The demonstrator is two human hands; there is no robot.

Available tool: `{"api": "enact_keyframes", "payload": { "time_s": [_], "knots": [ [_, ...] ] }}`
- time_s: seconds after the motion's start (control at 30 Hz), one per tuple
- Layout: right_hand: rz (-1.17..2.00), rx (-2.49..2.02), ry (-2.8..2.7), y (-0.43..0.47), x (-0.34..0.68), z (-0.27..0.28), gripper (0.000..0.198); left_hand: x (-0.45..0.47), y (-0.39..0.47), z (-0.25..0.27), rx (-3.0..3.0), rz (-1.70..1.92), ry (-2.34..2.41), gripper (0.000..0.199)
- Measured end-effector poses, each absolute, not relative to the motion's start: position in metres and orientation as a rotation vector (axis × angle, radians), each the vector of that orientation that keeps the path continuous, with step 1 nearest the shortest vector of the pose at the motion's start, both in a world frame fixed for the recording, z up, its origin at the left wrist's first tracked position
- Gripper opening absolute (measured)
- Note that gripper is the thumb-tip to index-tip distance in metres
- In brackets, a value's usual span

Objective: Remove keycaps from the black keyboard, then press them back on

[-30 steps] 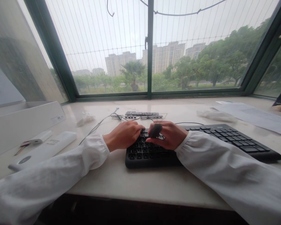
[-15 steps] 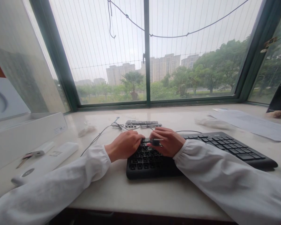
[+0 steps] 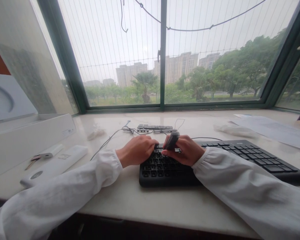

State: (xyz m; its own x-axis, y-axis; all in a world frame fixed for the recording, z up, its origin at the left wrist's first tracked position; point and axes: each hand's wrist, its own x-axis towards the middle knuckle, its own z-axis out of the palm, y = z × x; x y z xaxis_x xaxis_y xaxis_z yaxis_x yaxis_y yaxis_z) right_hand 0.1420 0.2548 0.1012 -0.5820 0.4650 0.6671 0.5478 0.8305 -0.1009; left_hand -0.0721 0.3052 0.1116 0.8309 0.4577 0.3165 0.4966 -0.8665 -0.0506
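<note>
There, the dark-handled tool point(image 3: 172, 140) has tipped up from nearly end-on, clasped in my right hand point(image 3: 186, 150), so I'd judge it's being turned rather than pressed! My left hand point(image 3: 137, 150) bunches at the far-left part of the black keyboard point(image 3: 170, 182); whether it pinches anything, I can't tell. The keyboard lies right of centre near the surface's point(image 3: 130, 204) near edge, bare sockets point(image 3: 153, 166) leftward, capped keys point(image 3: 266, 161) rightward.
</note>
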Motion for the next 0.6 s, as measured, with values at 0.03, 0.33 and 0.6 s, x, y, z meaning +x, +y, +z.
{"api": "enact_keyframes", "payload": {
  "time_s": [0.03, 0.33, 0.6],
  "knots": [
    [-0.144, -0.747, -2.292, 0.2551, 0.1424, 0.1013, 0.024, -0.0721, 0.3051, 0.1117, -2.882, -0.452, -0.752, 0.031],
    [-0.12, -0.713, -2.298, 0.2549, 0.1431, 0.0993, 0.023, -0.0721, 0.3072, 0.1102, -2.883, -0.458, -0.729, 0.033],
    [-0.28, -0.597, -2.304, 0.2554, 0.1406, 0.096, 0.022, -0.0735, 0.3099, 0.108, -2.87, -0.466, -0.714, 0.033]
  ]
}}
